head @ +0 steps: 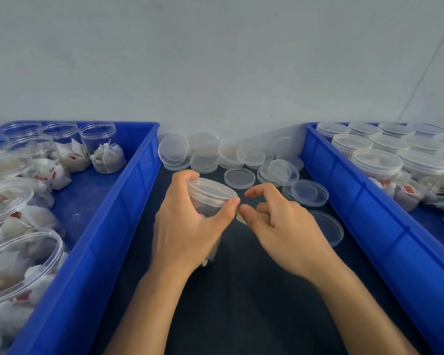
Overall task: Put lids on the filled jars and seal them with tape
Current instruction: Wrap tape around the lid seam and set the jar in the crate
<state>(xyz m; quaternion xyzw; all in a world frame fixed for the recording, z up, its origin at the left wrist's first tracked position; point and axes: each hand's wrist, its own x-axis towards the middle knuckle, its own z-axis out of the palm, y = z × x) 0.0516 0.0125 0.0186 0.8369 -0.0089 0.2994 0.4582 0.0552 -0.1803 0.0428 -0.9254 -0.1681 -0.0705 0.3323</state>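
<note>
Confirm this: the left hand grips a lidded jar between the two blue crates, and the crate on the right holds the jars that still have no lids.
One thing is wrong. The head view shows the right crate holding lidded jars; the open jars sit in the left crate. The rest stands: the left hand grips a lidded jar between the crates.

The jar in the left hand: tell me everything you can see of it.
The jar is clear plastic, round, with a clear lid already on top. It stands tilted between the two blue crates, over the dark table. The left hand holds it in a grip around its side, thumb at the lid's edge. Pale contents show faintly; the base is hidden.
</note>
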